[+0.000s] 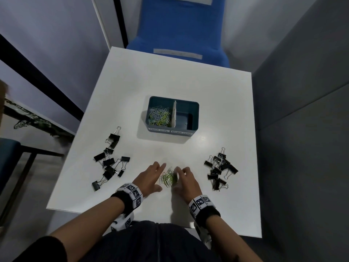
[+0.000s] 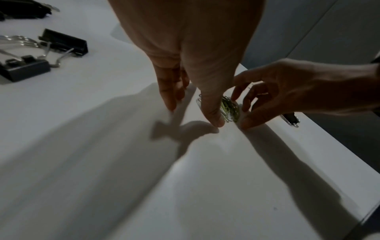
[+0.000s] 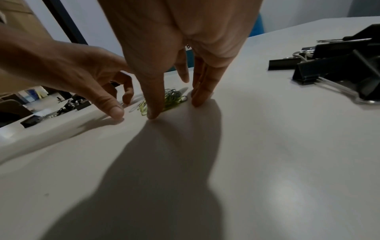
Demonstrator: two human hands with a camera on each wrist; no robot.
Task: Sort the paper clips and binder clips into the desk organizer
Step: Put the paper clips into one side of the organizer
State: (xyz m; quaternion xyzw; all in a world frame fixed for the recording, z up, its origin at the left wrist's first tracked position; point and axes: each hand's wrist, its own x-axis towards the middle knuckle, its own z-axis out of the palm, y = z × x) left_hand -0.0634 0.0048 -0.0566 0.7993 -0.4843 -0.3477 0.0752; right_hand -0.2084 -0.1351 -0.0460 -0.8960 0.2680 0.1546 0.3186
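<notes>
Both hands bracket a small heap of paper clips (image 1: 168,177) on the white bench (image 1: 170,82).

The green and silver heap lies near the bench's front edge, between the left hand (image 1: 150,177) and the right hand (image 1: 186,179); both hands are spread, fingertips on the bench at the heap's sides, grasping nothing. Black binder clips lie in two scatters, the left scatter (image 1: 110,159) and the right scatter (image 1: 220,169), each well apart from the heap. Behind stands the blue desk organizer (image 1: 195,118), its left compartment holding paper clips, its front labels reading "PAPER CLIPS" and "BINDER CLIPS". A blue chair (image 1: 179,25) stands beyond the bench.
</notes>
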